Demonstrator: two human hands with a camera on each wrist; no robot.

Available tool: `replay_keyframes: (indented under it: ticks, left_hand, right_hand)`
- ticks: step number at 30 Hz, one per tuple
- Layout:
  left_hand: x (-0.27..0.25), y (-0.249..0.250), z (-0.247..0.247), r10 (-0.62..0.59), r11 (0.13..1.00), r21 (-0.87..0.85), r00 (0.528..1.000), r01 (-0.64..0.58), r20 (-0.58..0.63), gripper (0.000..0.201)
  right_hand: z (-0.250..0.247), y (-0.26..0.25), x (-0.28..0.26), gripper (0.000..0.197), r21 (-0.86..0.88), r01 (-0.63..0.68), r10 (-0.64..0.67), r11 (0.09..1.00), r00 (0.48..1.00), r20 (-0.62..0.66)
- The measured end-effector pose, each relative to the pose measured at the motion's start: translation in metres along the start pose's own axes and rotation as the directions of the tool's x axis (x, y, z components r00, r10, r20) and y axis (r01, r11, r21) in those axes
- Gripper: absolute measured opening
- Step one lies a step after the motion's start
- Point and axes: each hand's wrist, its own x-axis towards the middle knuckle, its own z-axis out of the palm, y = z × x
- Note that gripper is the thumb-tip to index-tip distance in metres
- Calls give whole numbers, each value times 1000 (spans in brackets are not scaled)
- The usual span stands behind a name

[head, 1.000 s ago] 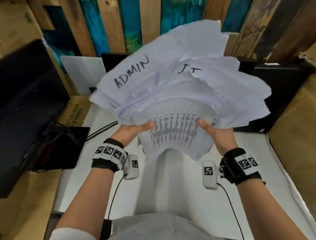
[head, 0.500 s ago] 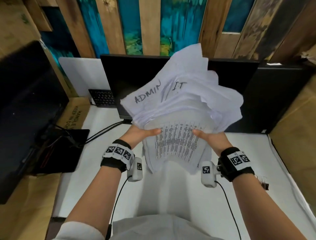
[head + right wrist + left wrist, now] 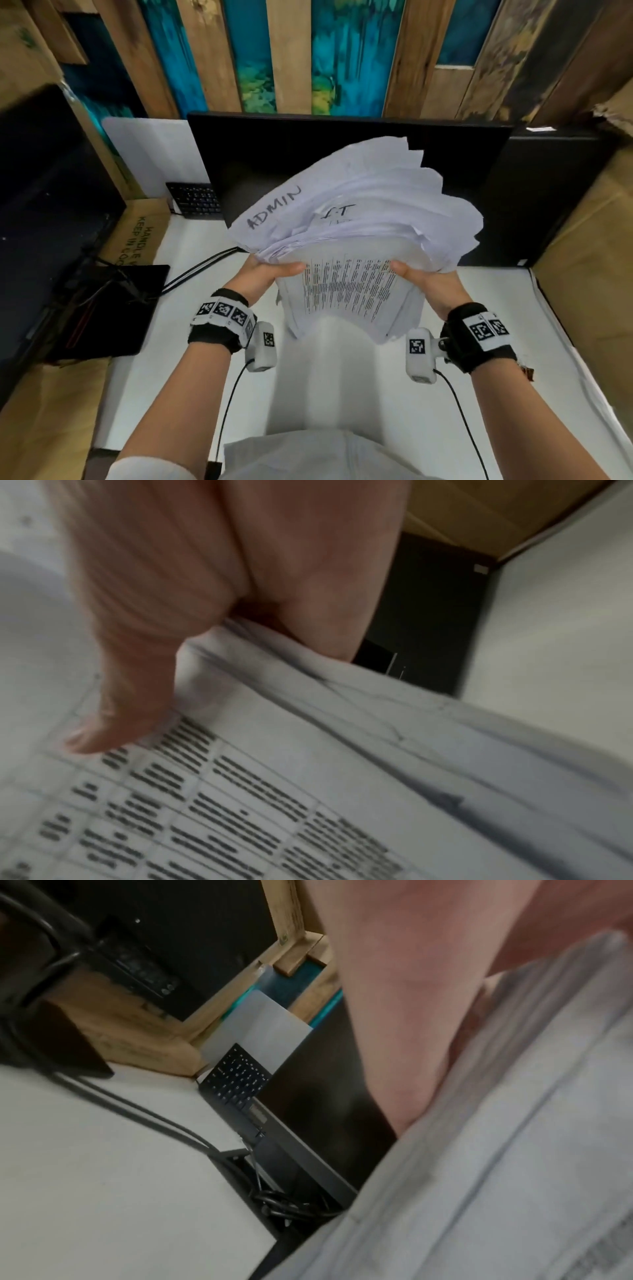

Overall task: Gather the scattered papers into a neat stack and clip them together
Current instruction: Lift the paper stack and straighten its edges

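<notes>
Your left hand [image 3: 263,279] and right hand [image 3: 430,286] grip the uneven papers [image 3: 356,240] from both sides, thumbs on top, above the table [image 3: 191,342].

Head view downward — wrists close-up.

A plank wall [image 3: 284,54] rises behind a white desk [image 3: 342,394].

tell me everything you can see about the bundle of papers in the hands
The bundle of papers is white, crumpled and uneven, its edges fanned out rather than squared. One sheet bears handwritten "ADMIN", another "IT"; the nearest sheet carries a printed table. It is held in the air above the white desk, the left hand and right hand gripping its sides, thumbs on top.
</notes>
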Motion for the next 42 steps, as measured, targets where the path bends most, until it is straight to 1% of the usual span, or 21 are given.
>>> replay_keyframes:
  ticks: [3,4,6,8,9,11,12,14,16,20,23,25,26,28,29,31,33,36,37,39,42]
  left_hand:
    - [5,0,11,36,999,-5,999,-36,-35,98]
    - [6,3,14,58,998,-22,998,-59,-37,101]
    - [5,14,16,65,998,-18,998,-65,8,88]
    - [3,20,10,72,997,26,996,-73,52,78]
    - [3,19,5,78,996,39,997,-79,23,80]
    - [3,12,-5,73,995,70,996,-70,-47,89]
    - [2,9,-8,60,994,89,997,-55,-46,91]
    - [-1,5,-7,21,990,138,1000,-19,-15,86]
    - [-2,4,-5,6,987,160,1000,-4,-7,81]
    - [0,6,3,-10,991,136,1000,14,-27,71]
    - [4,5,17,-56,991,114,992,70,-116,68]
    - [5,6,19,7,998,66,982,6,-187,74]
    - [4,7,17,40,999,42,975,-32,-218,71]
    - [3,7,15,61,998,36,972,-54,-227,66]
    - [1,6,17,51,998,51,974,-41,-222,73]
    - [0,3,28,66,995,86,967,-46,-247,77]
    - [-1,6,39,113,992,86,951,-91,-287,68]
    - [-8,22,51,168,986,59,933,-157,-318,46]
    - [-12,25,54,212,977,75,930,-198,-301,46]
    - [-19,28,59,264,964,107,932,-244,-249,46]
    - [-27,16,57,203,976,122,954,-179,-221,29]
  right_hand:
    - [10,-1,3,49,-37,26,-28,999,998,-56]
    - [14,-7,3,45,-21,54,-56,998,994,-95]
    - [16,-21,0,40,-4,121,-120,993,985,-125]
    - [11,-28,-6,36,-36,192,-194,981,977,-88]
    - [8,-28,-8,45,-34,192,-194,981,979,-63]
    - [1,-23,-10,79,-58,151,-153,987,988,-26]
    - [1,-20,-12,88,-90,127,-127,988,992,7]
    - [0,-12,-12,89,-134,77,-70,988,996,61]
    - [-4,-8,-9,88,-108,53,-47,993,997,54]
    - [-1,-8,-7,81,-124,0,12,992,995,96]
    - [11,-9,-6,50,-168,45,-34,985,997,67]
    - [10,-11,-7,41,-159,95,-96,983,995,4]
    - [7,-12,-8,40,-145,98,-99,985,995,1]
    - [3,-12,-9,42,-138,72,-65,988,996,59]
    - [5,-11,-10,40,-154,56,-44,986,996,79]
    - [16,-14,-11,29,-184,115,-110,976,993,36]
    - [27,-24,-12,22,-180,191,-209,965,974,-85]
    - [30,-38,-15,26,-117,342,-356,933,923,-143]
    - [29,-39,-16,27,-105,354,-366,929,920,-139]
    - [27,-37,-20,29,-89,322,-331,942,937,-112]
    - [22,-17,-28,30,-90,167,-173,982,983,-63]
